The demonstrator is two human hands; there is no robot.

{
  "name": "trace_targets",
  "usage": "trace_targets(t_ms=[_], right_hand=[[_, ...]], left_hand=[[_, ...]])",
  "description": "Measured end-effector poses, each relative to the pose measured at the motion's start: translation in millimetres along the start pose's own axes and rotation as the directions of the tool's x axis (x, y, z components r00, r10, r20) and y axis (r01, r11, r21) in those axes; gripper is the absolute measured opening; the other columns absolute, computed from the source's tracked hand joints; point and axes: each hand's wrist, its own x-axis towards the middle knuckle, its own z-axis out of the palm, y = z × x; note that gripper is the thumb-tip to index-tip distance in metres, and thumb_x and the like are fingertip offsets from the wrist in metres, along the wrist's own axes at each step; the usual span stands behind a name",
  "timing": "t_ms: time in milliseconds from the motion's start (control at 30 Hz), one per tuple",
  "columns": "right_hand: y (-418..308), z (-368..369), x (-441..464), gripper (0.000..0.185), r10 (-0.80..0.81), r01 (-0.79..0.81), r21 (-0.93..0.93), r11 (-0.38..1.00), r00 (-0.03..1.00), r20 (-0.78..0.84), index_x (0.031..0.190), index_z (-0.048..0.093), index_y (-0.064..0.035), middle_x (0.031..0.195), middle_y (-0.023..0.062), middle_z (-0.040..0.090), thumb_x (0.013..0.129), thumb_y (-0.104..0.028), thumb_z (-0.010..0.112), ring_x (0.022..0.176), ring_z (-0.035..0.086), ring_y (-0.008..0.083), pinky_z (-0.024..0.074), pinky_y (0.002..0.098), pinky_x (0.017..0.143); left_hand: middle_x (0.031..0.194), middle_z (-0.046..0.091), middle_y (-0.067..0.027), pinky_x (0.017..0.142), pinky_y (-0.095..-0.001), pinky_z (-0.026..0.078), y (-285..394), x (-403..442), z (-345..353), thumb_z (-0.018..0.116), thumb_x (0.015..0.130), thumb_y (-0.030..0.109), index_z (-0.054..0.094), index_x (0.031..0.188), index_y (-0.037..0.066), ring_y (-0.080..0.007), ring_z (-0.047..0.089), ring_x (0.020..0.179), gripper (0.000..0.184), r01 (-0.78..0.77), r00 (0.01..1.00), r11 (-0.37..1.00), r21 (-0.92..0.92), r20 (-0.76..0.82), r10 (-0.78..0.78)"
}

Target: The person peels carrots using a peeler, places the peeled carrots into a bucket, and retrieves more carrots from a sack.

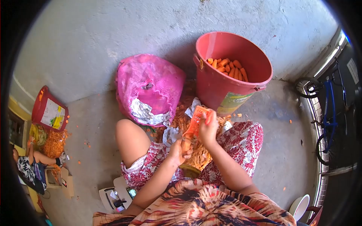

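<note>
In the middle of the head view, my left hand [176, 153] is closed around a carrot [186, 144], which points up and away from me. My right hand [208, 130] grips an orange plastic hand grater [195, 119] with slots in it. The grater's lower end lies against the top of the carrot. Beneath both hands, between my knees, is a heap of orange carrot shreds [200, 156]. Part of a yellowish container rim [191, 171] shows under the heap. Crumpled pale wrapping [171, 135] lies just beyond my left hand.
A tall red bin [226, 88] holds several carrots [228, 68] at the back. Left of it sits a pink mesh sack [149, 79]. Another person [34, 160] sits far left by a tipped red bucket [49, 109] and shreds [52, 145]. A blue bicycle [330, 113] stands right.
</note>
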Motion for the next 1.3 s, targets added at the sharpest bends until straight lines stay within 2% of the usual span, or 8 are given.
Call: trace_targets(t_ms=[167,400,533,733,833,933,1000,1300], right_hand=[[13,7,-10,0.02,0.04,-0.035,-0.084,0.996,0.997,0.064,0.094,0.042,-0.0005,0.071,0.0243,0.053,0.077,-0.005,0.051,0.07,0.054,0.0399,0.0421,0.0424,0.056],[53,-16,53,0.01,0.228,-0.285,-0.144,0.948,0.919,-0.321,0.088,0.042,0.002,0.069,0.0183,0.053,0.081,-0.005,0.044,0.059,0.052,0.0309,0.042,0.0381,0.057],[33,-2,24,0.013,0.054,-0.041,0.109,0.993,0.991,-0.125,0.09,0.042,0.0017,0.071,0.0183,0.051,0.082,-0.008,0.046,0.064,0.051,0.0292,0.0415,0.0346,0.059],[17,6,-7,0.011,0.044,-0.043,-0.026,0.999,0.998,0.038,0.089,0.043,0.0003,0.068,0.0196,0.05,0.08,-0.005,0.048,0.06,0.051,0.0349,0.0408,0.0376,0.055],[34,6,1,0.01,0.017,-0.019,-0.089,0.996,1.0,-0.022,0.088,0.042,0.0001,0.069,0.0196,0.05,0.079,-0.001,0.046,0.063,0.052,0.034,0.0413,0.0381,0.056],[71,-11,44,0.012,0.269,-0.312,-0.135,0.941,0.926,-0.264,0.088,0.042,-0.0005,0.067,0.02,0.053,0.081,-0.009,0.047,0.06,0.054,0.035,0.0428,0.0398,0.055],[68,-13,48,0.017,0.123,-0.181,-0.224,0.958,0.961,-0.25,0.088,0.043,0.0004,0.065,0.0195,0.052,0.082,-0.014,0.048,0.06,0.055,0.0326,0.0425,0.0383,0.054],[41,-6,11,0.01,0.304,-0.296,0.22,0.93,0.953,-0.004,0.086,0.046,-0.0005,0.068,0.0102,0.052,0.082,-0.01,0.047,0.061,0.05,0.0178,0.0409,0.031,0.058]], left_hand=[[0.061,0.046,-0.0055,0.032,-0.0197,0.025,-6,3,-6,0.028,0.085,0.042,0.045,0.091,0.011,-0.0112,0.037,0.039,0.035,0.018,0.997,1.0,-0.009,0.078,-0.017],[0.059,0.045,-0.0051,0.031,-0.0187,0.023,-10,-12,1,0.023,0.087,0.047,0.042,0.091,0.01,-0.0097,0.035,0.036,0.042,-0.013,0.994,0.998,0.054,0.108,0.007],[0.069,0.047,-0.0064,0.034,-0.0192,0.028,-6,-2,-10,0.026,0.086,0.046,0.044,0.094,0.014,-0.0103,0.04,0.046,0.037,0.032,0.992,0.999,-0.027,0.125,-0.029],[0.065,0.045,-0.0062,0.034,-0.0186,0.027,-6,0,-4,0.03,0.084,0.033,0.045,0.091,0.01,-0.0095,0.036,0.042,0.028,0.109,0.974,0.977,-0.184,0.215,-0.068],[0.062,0.045,-0.0062,0.033,-0.0188,0.026,-7,-3,-7,0.03,0.085,0.037,0.045,0.09,0.01,-0.0092,0.034,0.037,0.032,0.099,0.965,0.991,-0.091,0.252,-0.074],[0.06,0.044,-0.006,0.032,-0.0188,0.027,-9,-15,2,0.029,0.086,0.042,0.046,0.09,0.01,-0.0092,0.033,0.035,0.036,0.062,0.965,0.998,-0.03,0.256,-0.053],[0.061,0.045,-0.0061,0.033,-0.0187,0.029,-10,-16,1,0.029,0.086,0.044,0.046,0.092,0.01,-0.0091,0.035,0.036,0.038,0.046,0.966,0.999,-0.026,0.257,-0.038],[0.072,0.05,-0.0054,0.044,-0.0267,0.035,-3,4,-10,0.037,0.084,0.041,0.047,0.1,0.015,-0.0157,0.047,0.056,0.032,0.084,0.983,0.989,-0.123,0.172,-0.062]])
